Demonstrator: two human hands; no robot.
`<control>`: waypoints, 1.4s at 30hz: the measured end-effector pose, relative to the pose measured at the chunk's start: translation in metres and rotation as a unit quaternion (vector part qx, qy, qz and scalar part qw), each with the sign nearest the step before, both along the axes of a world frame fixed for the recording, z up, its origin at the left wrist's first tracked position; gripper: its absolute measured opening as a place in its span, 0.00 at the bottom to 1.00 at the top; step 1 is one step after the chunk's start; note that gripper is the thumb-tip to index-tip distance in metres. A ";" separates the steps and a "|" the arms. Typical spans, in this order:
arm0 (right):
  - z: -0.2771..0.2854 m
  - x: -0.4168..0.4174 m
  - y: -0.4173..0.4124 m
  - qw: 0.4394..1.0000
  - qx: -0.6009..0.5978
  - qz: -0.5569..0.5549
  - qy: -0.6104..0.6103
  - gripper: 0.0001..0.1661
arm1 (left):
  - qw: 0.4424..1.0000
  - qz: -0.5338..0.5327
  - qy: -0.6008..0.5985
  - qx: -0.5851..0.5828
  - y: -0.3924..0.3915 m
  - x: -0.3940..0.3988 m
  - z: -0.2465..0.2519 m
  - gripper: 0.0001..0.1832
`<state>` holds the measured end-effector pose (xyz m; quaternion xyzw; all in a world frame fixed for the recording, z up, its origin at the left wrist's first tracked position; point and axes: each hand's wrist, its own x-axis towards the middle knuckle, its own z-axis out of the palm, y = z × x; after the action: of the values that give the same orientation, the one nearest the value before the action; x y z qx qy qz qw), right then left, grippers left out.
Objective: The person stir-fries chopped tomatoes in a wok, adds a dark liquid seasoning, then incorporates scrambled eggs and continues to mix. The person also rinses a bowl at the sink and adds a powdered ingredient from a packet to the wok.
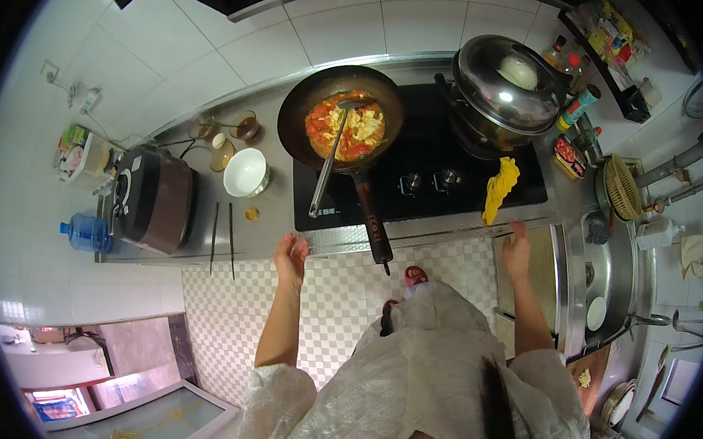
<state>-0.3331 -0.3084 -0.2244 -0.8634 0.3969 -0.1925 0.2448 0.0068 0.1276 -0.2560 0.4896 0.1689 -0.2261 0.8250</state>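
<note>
My left hand hangs at the counter's front edge, left of the wok handle, with fingers loosely curled and holding nothing. My right hand is near the front edge below a yellow cloth, apart from it and empty. On the left of the black gas cooktop sits a dark wok of tomato and scrambled egg. A metal spatula rests in it, its handle leaning over the near rim. To the right stands a large pot with a glass lid.
On the left counter are a white bowl, chopsticks, small glass bowls, an egg and a rice cooker. Bottles, a packaged red food tray, a woven basket and a sink are at right.
</note>
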 end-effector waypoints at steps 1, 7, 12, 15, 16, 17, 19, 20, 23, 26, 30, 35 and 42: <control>0.009 0.020 -0.010 1.000 -0.025 0.011 -0.006 0.29 | 1.000 0.001 0.002 0.013 0.008 -0.020 -0.004 0.18; -0.048 0.081 -0.082 0.992 -0.002 -0.005 0.127 0.44 | 0.992 0.022 0.106 0.067 0.063 -0.154 -0.045 0.16; -0.063 0.093 -0.005 0.994 0.065 0.086 0.036 0.45 | 0.958 0.132 0.208 0.143 0.112 -0.274 -0.068 0.18; -0.060 0.097 0.080 0.974 -0.032 0.210 0.084 0.44 | 0.930 0.222 0.264 0.125 0.136 -0.342 -0.083 0.17; -0.055 0.107 0.109 0.963 -0.044 0.252 0.082 0.43 | 0.916 0.255 0.286 0.121 0.136 -0.356 -0.079 0.17; -0.049 0.119 0.138 0.952 -0.057 0.291 0.077 0.42 | 0.905 0.263 0.303 0.139 0.134 -0.366 -0.074 0.17; -0.013 0.160 0.183 0.923 0.193 0.330 0.045 0.38 | 0.905 0.261 0.299 0.153 0.136 -0.384 -0.078 0.18; -0.031 0.181 0.198 0.915 0.065 0.397 0.038 0.37 | 0.911 0.258 0.287 0.144 0.135 -0.381 -0.077 0.18; -0.030 0.239 0.244 0.835 -0.033 0.550 0.012 0.37 | 0.921 0.266 0.257 0.126 0.128 -0.381 -0.064 0.18; -0.039 0.282 0.277 0.807 -0.025 0.589 0.015 0.34 | 0.933 0.264 0.212 0.120 0.112 -0.352 -0.051 0.17; -0.025 0.273 0.289 0.816 0.023 0.577 0.008 0.35 | 0.951 0.234 0.178 0.094 0.078 -0.303 -0.027 0.18; -0.033 0.177 0.222 0.809 0.102 0.576 -0.061 0.24 | 0.989 0.095 0.063 0.090 0.020 -0.232 -0.008 0.17; -0.020 0.064 0.106 0.912 0.126 0.388 0.028 0.17 | 0.981 -0.019 -0.090 0.169 -0.051 -0.115 0.015 0.13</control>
<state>-0.2692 -0.2024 -0.2449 -0.9164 0.0581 -0.0064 0.3961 -0.1079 0.0767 -0.2415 0.6432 0.1207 -0.1649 0.7379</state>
